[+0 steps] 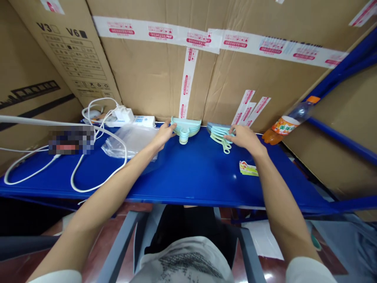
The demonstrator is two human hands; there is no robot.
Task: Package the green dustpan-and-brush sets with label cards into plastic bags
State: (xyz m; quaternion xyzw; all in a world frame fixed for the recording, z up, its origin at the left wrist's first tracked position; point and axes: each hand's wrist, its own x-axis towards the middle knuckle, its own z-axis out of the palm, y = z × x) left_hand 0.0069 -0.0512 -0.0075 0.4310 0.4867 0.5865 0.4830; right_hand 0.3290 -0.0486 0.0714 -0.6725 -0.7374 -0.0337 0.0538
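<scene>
At the back of the blue table, my left hand [165, 135] has its thumb and fingers closed at the left edge of a stack of pastel half-round plastic pieces [190, 126]. Their short stubby handles point toward me. To the right, my right hand [243, 137] pinches the right side of a second stack, thin blue and green plastic pieces with ring-ended handles [219, 137]. The lower pieces fan out. What kind of articles these are I cannot make out. Near my right forearm lie small colourful printed cards [247, 169], partly covered by the arm.
Clear plastic bags [129, 139] lie left of my left hand, before a white power strip [144, 121] and looped white cables [125, 155]. An orange drink bottle [287, 124] leans at the right. Cardboard [153, 74] walls the back of the blue table [188, 181].
</scene>
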